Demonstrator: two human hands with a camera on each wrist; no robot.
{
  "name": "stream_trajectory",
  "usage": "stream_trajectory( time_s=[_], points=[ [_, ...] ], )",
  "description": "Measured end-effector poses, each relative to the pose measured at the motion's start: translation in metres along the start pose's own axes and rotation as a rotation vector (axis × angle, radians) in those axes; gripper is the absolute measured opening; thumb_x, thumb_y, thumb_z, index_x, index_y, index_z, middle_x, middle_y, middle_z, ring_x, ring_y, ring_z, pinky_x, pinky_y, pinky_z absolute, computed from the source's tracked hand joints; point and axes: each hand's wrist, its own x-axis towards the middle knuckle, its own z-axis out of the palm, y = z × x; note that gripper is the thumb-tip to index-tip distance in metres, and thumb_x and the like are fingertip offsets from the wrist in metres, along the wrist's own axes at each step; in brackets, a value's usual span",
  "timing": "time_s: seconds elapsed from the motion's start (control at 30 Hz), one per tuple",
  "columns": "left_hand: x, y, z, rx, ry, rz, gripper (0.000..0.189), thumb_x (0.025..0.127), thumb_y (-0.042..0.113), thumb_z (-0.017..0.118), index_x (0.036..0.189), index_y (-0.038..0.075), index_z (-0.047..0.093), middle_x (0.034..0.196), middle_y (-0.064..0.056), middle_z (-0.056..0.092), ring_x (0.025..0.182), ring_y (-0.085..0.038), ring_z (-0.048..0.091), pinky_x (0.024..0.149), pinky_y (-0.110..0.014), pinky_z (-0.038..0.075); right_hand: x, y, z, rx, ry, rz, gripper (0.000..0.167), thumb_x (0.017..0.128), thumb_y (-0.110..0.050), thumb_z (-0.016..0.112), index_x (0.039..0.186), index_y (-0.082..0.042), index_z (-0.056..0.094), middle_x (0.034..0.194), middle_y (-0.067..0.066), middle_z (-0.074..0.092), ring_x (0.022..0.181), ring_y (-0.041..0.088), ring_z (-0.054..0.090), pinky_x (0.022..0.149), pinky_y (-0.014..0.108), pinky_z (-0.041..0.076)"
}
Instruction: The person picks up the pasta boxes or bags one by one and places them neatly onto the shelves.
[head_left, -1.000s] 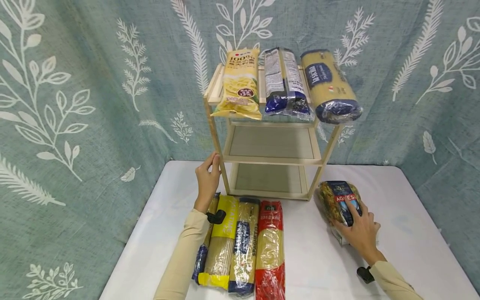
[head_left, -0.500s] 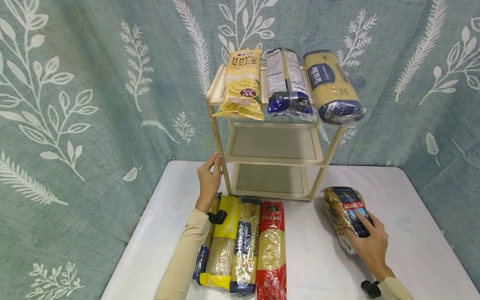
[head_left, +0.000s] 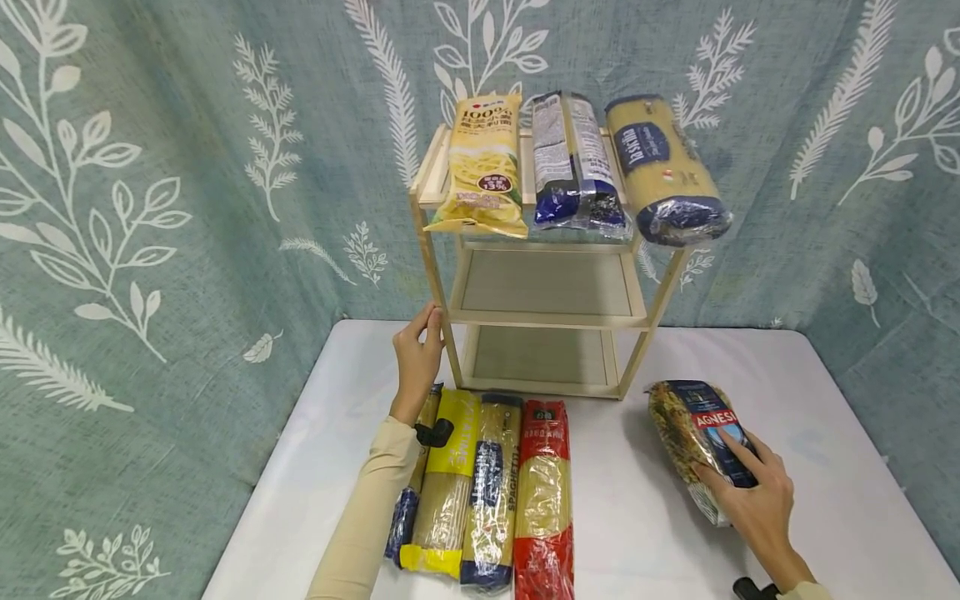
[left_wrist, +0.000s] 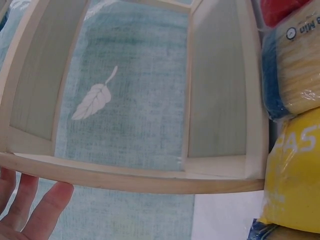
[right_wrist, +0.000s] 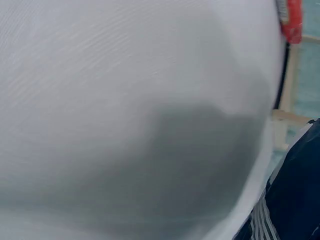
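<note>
A wooden three-tier rack (head_left: 551, 318) stands at the back of the table. My left hand (head_left: 418, 354) holds its left front post, fingers and thumb bent against the wood; in the left wrist view, fingertips (left_wrist: 55, 197) touch the post's edge and the thumb is hidden. On the right, my right hand (head_left: 761, 500) grips a bag of pasta (head_left: 675, 429) with a dark blue and red AGNESI label, thumb and fingers spread across its near end. A shadow lies beside the bag. The right wrist view catches only a dark blue part of the bag (right_wrist: 297, 190).
Lying in a row before the rack are a yellow-banded pasta pack (head_left: 442, 483), a blue-ended spaghetti pack (head_left: 491, 492), a red-ended pack (head_left: 543, 500) and another partly behind the left arm. Three packs, including a yellow one (head_left: 483, 167), overhang the top tier's front. Patterned curtains surround the table.
My right hand has drawn the AGNESI pasta bag toward me and to the right, away from the rack. My left hand stays at the rack's post.
</note>
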Motion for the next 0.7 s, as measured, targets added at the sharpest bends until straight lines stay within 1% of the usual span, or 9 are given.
stream_trajectory(
  time_s=[0.1,0.17,0.27,0.5,0.7],
  points=[
    [0.000,0.000,0.000,-0.001,0.003,0.002,0.033,0.099,0.022,0.053,0.122,0.001,0.063,0.110,-0.017,0.067,0.093,-0.026,0.066,0.052,-0.029,0.057,0.001,-0.007,-0.003,0.015,0.013,-0.014,0.069,0.057,-0.003,0.089,0.122,-0.006,0.066,0.131,0.026,0.049,0.114,0.047,0.043,0.084,0.069,0.030],
    [0.000,0.001,0.000,-0.001,0.004,0.014,0.032,0.099,0.021,0.054,0.122,0.001,0.064,0.109,-0.018,0.067,0.091,-0.026,0.067,0.052,-0.028,0.057,0.002,-0.013,-0.006,0.015,0.012,-0.013,0.070,0.057,-0.002,0.089,0.122,-0.006,0.066,0.131,0.026,0.049,0.115,0.046,0.043,0.083,0.068,0.033],
    [0.000,0.001,0.000,0.001,0.001,0.017,0.033,0.099,0.022,0.053,0.121,0.001,0.064,0.110,-0.017,0.067,0.090,-0.026,0.067,0.052,-0.026,0.057,0.003,-0.024,-0.011,0.020,0.007,-0.010,0.069,0.057,-0.003,0.089,0.122,-0.006,0.066,0.132,0.025,0.048,0.117,0.045,0.043,0.081,0.065,0.037],
    [-0.001,0.004,-0.001,0.002,0.001,0.024,0.032,0.099,0.021,0.053,0.122,0.001,0.064,0.113,-0.018,0.065,0.093,-0.029,0.066,0.052,-0.028,0.057,0.003,-0.043,-0.023,0.048,-0.016,-0.004,0.068,0.058,-0.003,0.089,0.122,-0.008,0.066,0.133,0.024,0.048,0.120,0.046,0.042,0.082,0.067,0.039],
    [0.000,0.004,0.000,0.001,-0.004,0.013,0.034,0.099,0.023,0.052,0.123,0.001,0.063,0.114,-0.017,0.065,0.092,-0.026,0.066,0.052,-0.028,0.057,0.000,-0.058,-0.029,0.041,-0.021,-0.002,0.068,0.058,-0.004,0.089,0.122,-0.008,0.066,0.133,0.024,0.048,0.120,0.046,0.042,0.081,0.065,0.041]
  ],
)
